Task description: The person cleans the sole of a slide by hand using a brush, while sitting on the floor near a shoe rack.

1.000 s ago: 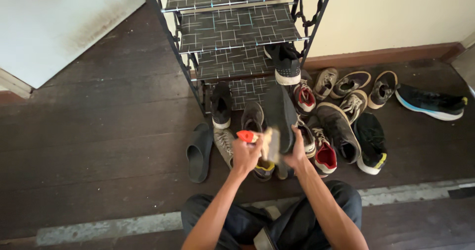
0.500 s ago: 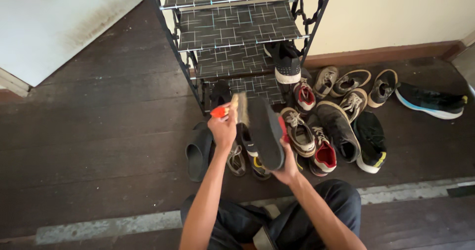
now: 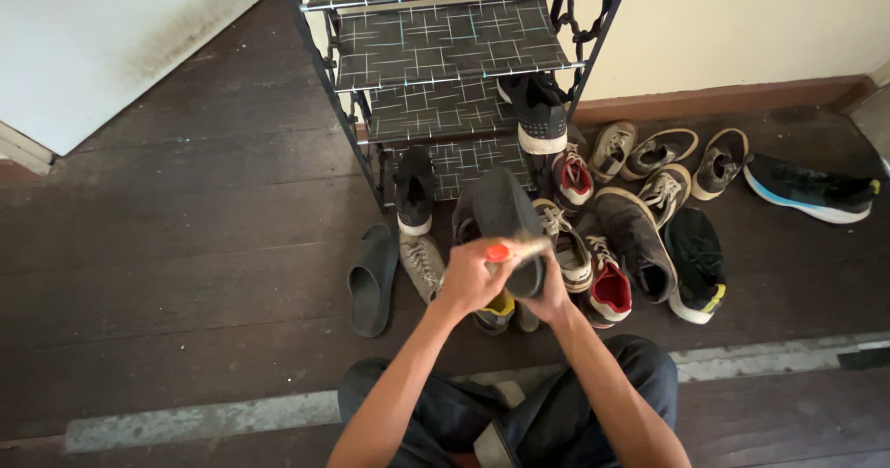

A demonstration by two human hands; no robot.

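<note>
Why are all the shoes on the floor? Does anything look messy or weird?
Yes. The shoe rack has mostly bare shelves, while a pile of shoes lies jumbled on the floor beside it, pointing every way. One grey slipper lies off by itself. A black shoe hangs off a shelf edge.

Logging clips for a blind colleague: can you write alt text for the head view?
A seated person's left hand presses an orange-handled brush to the sole of a dark shoe that the right hand holds up. Beyond lie scattered shoes on a dark wooden floor below a metal shoe rack.
</note>
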